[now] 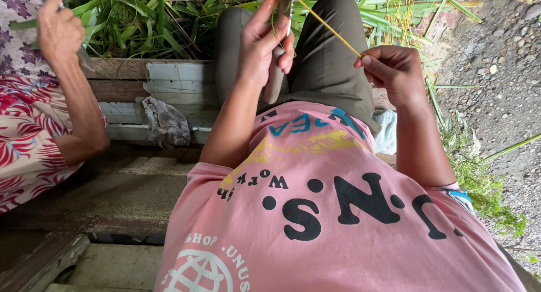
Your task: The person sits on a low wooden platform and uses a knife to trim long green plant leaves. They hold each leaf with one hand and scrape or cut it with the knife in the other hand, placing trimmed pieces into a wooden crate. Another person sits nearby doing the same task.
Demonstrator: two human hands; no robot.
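The right hand pinches a thin, light, springy yellow strip at its end, while the left hand grips a knife.

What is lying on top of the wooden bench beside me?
A crumpled grey rag lies on the wooden bench. Green leaves are heaped behind it. A co-worker's arm covers the bench's left end; my own legs hide its right part.

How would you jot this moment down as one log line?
left hand: grips dark-bladed knife | right hand: pinches thin yellow leaf rib | strip: taut between hands | nearby: green leaves
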